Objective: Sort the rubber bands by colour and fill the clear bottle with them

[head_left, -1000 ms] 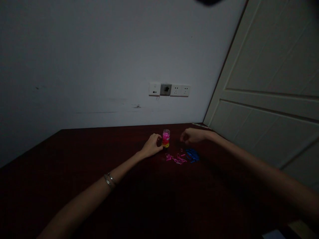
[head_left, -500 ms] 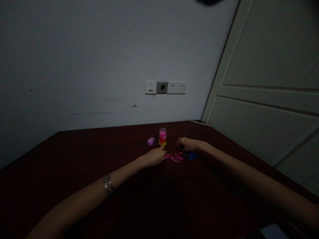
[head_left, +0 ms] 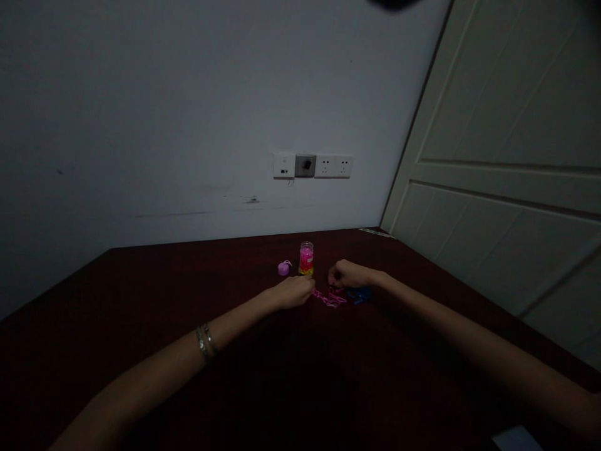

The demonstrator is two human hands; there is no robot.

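My left hand is closed at the left end of a pink chain of small links, its fingertips pinched on that end. The chain trails across the dark table to the right. My right hand is closed just above the chain's right part; its fingertips point down and what they pinch is too small to make out. Blue pieces lie in a small heap under my right wrist. Behind my left hand stands a clear open jar with pink, red and yellow pieces inside.
A purple lid with a loop lies left of the jar. The dark red table meets a pale wall with sockets. A white panelled door rises at the right. Something pale shows at the bottom right.
My right hand has shifted slightly left, towards the chain. My left index finger, which pointed up by the jar, is now folded down with the others.
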